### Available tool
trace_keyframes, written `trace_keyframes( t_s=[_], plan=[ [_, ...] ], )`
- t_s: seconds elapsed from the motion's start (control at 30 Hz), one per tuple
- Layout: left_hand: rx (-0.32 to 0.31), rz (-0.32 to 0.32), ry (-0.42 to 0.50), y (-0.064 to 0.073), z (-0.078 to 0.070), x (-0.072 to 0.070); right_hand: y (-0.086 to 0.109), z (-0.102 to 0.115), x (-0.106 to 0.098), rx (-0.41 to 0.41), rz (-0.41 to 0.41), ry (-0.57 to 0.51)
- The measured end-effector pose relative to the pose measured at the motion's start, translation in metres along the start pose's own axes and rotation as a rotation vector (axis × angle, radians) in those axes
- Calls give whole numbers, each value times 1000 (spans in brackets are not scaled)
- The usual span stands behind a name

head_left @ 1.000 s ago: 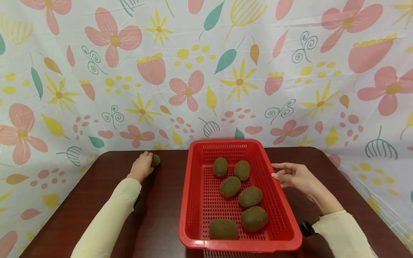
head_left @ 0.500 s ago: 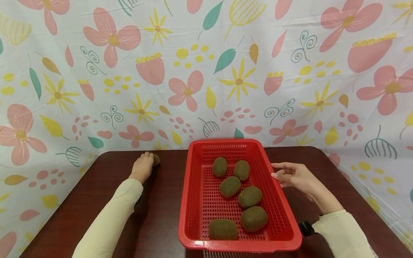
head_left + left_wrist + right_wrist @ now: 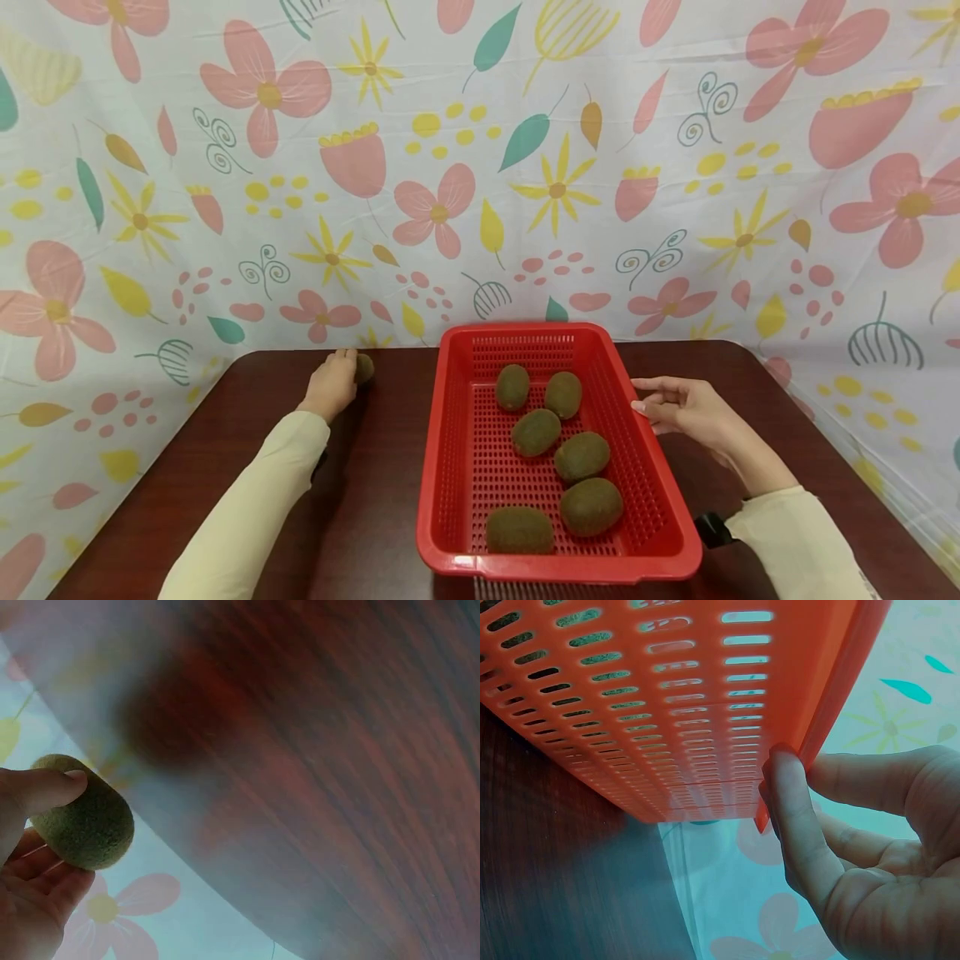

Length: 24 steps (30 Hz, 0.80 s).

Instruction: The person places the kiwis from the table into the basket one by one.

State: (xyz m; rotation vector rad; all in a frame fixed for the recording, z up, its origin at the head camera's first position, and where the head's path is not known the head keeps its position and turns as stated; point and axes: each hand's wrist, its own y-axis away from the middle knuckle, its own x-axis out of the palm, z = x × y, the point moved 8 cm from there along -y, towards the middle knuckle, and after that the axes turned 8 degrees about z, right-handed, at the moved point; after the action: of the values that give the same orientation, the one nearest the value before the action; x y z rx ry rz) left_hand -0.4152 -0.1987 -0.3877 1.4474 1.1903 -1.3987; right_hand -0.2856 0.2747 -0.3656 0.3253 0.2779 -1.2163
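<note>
At the back left of the table, my left hand [image 3: 333, 385] grips a brown fuzzy kiwi [image 3: 365, 369]. In the left wrist view the thumb lies across the kiwi [image 3: 88, 825] and the fingers curl beneath it. My right hand [image 3: 693, 417] pinches the right rim of a red plastic basket [image 3: 431, 500]. Close up in the right wrist view, the fingertips [image 3: 784, 769] sit against the underside of the rim of the basket [image 3: 705, 742]. Several more kiwis [image 3: 536, 433] lie apart or touching on the basket's floor.
The dark wood table [image 3: 375, 500] has its back edge against a flower-printed cloth [image 3: 420, 167]. Between the left arm and the basket runs a strip of tabletop. The basket's front reaches near the bottom of the head view.
My left hand and the kiwi in it have shifted very slightly toward the back edge. The right hand and the basket have stayed where they were.
</note>
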Motion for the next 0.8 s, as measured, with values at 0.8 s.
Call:
trace_keyframes(
  t_s=[0.8],
  plan=[
    [91,-14,462,5,-26,-85,-2,-2,-1,-14,-1,17]
  ],
)
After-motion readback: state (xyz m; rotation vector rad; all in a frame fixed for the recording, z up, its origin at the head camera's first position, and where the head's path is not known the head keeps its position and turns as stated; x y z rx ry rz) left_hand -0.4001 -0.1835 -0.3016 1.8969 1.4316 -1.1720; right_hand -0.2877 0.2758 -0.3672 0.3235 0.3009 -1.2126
